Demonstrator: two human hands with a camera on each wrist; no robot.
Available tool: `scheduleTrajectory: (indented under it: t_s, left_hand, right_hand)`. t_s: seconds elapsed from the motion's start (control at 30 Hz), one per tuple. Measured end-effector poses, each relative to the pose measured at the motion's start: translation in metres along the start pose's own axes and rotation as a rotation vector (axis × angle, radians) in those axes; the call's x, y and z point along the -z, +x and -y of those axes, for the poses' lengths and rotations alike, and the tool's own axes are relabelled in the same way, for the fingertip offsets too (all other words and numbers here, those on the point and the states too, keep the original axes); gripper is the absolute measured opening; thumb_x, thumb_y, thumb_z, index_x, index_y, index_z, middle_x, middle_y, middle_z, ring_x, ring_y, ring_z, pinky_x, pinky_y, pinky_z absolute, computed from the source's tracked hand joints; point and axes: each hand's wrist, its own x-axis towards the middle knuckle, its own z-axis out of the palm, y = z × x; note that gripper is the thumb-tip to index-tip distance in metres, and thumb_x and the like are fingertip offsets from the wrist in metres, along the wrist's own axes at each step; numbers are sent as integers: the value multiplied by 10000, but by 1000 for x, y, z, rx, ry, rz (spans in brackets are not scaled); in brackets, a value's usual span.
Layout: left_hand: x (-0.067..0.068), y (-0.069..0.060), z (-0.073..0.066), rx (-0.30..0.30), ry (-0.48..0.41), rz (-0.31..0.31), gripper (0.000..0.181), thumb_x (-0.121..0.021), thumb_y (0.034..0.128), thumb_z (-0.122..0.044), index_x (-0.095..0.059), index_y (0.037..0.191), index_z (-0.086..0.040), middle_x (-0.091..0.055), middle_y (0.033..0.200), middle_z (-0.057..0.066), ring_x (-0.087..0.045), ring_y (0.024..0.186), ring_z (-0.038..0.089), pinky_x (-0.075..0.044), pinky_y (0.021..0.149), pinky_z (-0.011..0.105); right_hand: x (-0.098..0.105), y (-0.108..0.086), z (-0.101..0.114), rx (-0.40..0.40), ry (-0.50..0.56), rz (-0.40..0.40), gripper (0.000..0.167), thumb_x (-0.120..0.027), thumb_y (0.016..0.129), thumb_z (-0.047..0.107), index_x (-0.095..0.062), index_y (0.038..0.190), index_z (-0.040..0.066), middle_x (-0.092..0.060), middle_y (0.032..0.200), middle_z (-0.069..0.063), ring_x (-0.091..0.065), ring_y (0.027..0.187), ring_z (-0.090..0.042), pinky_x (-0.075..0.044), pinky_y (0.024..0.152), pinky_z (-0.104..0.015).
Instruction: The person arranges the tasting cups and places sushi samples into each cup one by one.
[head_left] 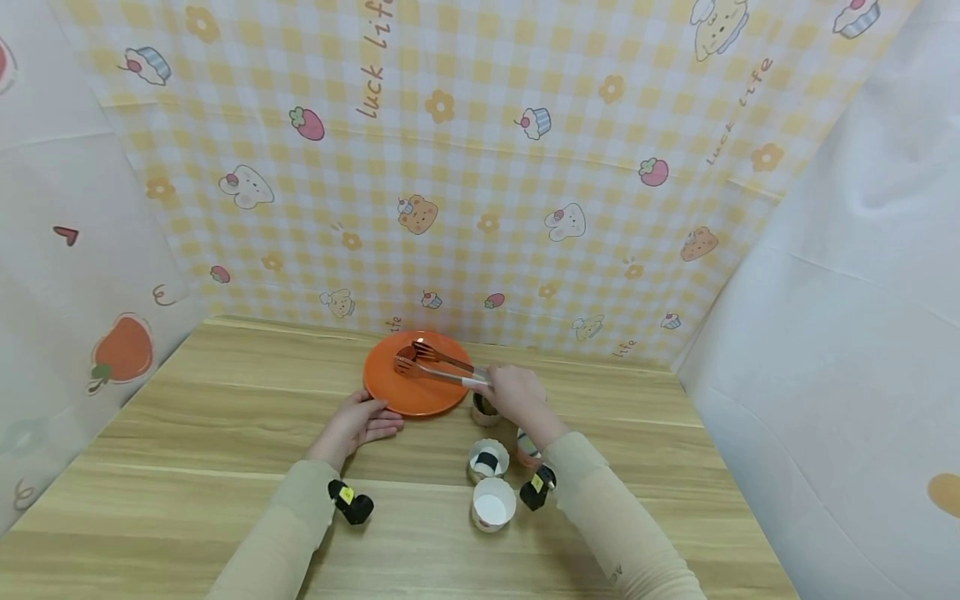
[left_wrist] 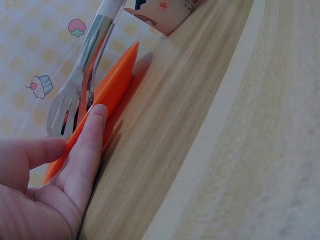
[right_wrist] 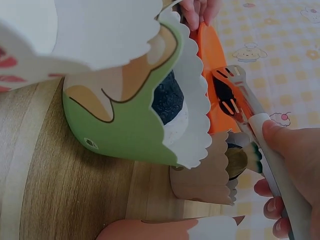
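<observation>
My left hand (head_left: pixel 358 425) pinches the near-left rim of a round orange plate (head_left: pixel 412 402), thumb above and fingers below, as the left wrist view shows. My right hand (head_left: pixel 517 393) grips metal tongs (head_left: pixel 447 377) with pale handles, reaching in from the plate's right. Between the slotted tong heads, over the plate, is a small dark piece (right_wrist: pixel 223 91), partly hidden; whether the tongs squeeze it is unclear. Under the right hand stands a paper cup (head_left: pixel 486 417) holding a dark, green-edged piece.
Nearer me, a scalloped paper cup (right_wrist: pixel 125 137) holds a white rice-ball-like piece with a black band (head_left: pixel 487 461). In front of it stands another cup (head_left: pixel 492 522) with a white inside. A further cup (head_left: pixel 528 456) is partly covered by the right wrist. A patterned cloth (head_left: pixel 450 167) hangs behind.
</observation>
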Motion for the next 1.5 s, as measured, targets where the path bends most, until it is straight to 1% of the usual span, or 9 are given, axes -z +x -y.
scheduleTrajectory:
  t_s: [0.33,0.67,0.9,1.1,1.3,1.5]
  left_hand:
    - [-1,0,-1,-2,5,6,436,-392,1030,-75,-205,1407,39,-680,838,156,-699,763,252,-577,726,382]
    - [-1,0,-1,1,3,5,446,-389,1029,-73,-197,1417,35,-680,837,157,-699,766,254,-577,723,383]
    - [-1,0,-1,-3,2,1,447,-394,1026,-72,-193,1411,36,-681,838,160,-699,763,256,-577,722,386]
    - [-1,0,-2,-2,-1,2,450,-391,1027,-70,-193,1417,35,-679,841,163,-699,768,261,-576,729,394]
    - [0,-1,-1,-8,-2,4,425,-395,1025,-69,-209,1394,32,-681,835,162,-699,763,263,-577,721,392]
    - [0,-1,-1,-3,1,3,403,-395,1026,-71,-232,1383,24,-679,827,156,-699,759,259,-579,713,382]
  right_hand:
    - [-1,-2,-3,15,-23,-22,392,-549,924,532,-605,822,158,-500,631,37,-471,514,-144,-373,446,-294]
    - [3,-7,-7,26,21,-47,358,-568,924,507,-655,920,160,-528,649,48,-473,530,-136,-392,459,-302]
    - [9,-13,-11,57,41,-71,342,-566,928,501,-628,891,167,-499,621,69,-453,509,-120,-373,444,-285]
    - [12,-18,-16,66,71,-79,327,-565,933,491,-606,877,171,-487,609,65,-447,502,-115,-363,430,-270]
    - [14,-23,-20,82,78,-122,322,-577,928,485,-603,863,171,-478,617,74,-444,508,-114,-361,431,-277]
    - [18,-30,-23,108,88,-161,315,-597,921,467,-626,906,155,-486,634,81,-437,515,-106,-369,441,-279]
